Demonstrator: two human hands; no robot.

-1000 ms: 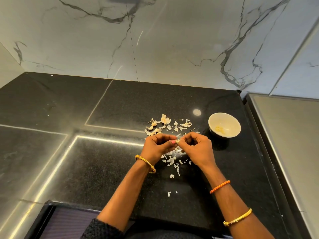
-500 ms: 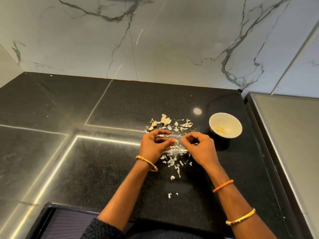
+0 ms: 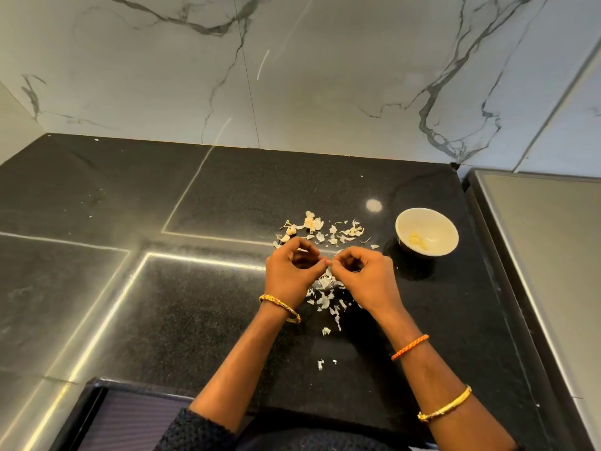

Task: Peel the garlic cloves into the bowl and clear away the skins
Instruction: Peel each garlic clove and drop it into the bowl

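The person stands at a black speckled desk (image 3: 195, 320) with both hands brought together over the middle of it. The left hand (image 3: 287, 275) has its fingers curled, thumb and forefinger pinched toward the right; the right hand (image 3: 367, 278) mirrors it, fingers curled and pinching toward the left. Their fingertips meet on a small pale garlic clove (image 3: 329, 262), which shows only as a sliver between them, so both hands are clamped on it, held just above the desk.

Directly beneath the hands, toward six o'clock, lies a scatter of white skins (image 3: 325, 297), with a few stray flakes further down near the desk's front edge. At twelve o'clock from the hands sits a second scatter of skins, and within it, toward eleven o'clock, a few unpeeled cloves (image 3: 289, 234) rest on the desk.

The white bowl (image 3: 435, 222) stands at about two o'clock from the hands, near but apart from them, upright, with a few peeled yellowish cloves (image 3: 418, 239) lying in its bottom.

A gold bangle (image 3: 279, 307) circles the left wrist; an orange thread band (image 3: 410, 347) and another gold bangle sit on the right forearm. A marbled grey wall (image 3: 325, 76) rises behind the desk, and a steel surface (image 3: 546, 271) adjoins it at three o'clock.
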